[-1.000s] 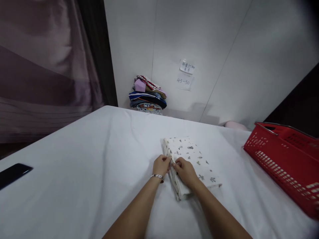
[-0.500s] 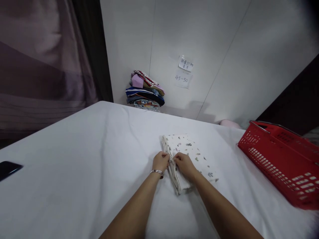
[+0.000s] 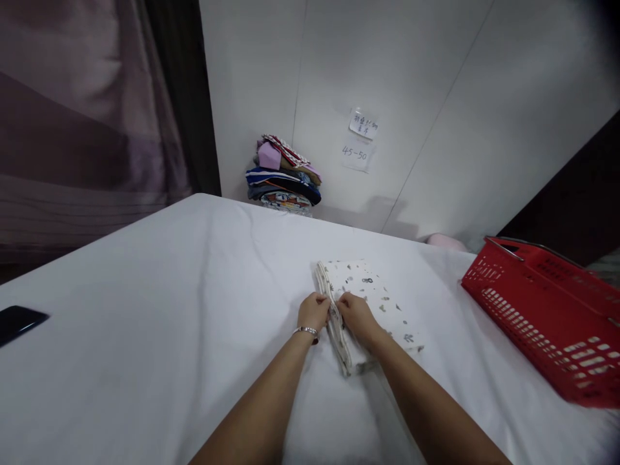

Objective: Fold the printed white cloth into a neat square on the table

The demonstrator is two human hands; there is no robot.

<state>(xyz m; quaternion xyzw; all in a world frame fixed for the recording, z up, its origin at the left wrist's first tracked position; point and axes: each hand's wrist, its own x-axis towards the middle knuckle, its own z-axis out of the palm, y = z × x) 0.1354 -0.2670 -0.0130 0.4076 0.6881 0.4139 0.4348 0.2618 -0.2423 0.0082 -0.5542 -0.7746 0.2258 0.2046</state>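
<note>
Two hands pinched the layered edge of a folded, printed cloth [image 3: 390,310] on a white-covered table [image 3: 247,290].
The cloth lay at five o'clock from the view's centre; the left hand [image 3: 314,310] and right hand [image 3: 357,316] had their fingertips closed on its nine o'clock edge, nearly touching. A red basket [image 3: 537,313] stood at three o'clock from the cloth, a dark flat object [image 3: 20,322] at nine, stacked fabrics [image 3: 284,175] at eleven.
</note>
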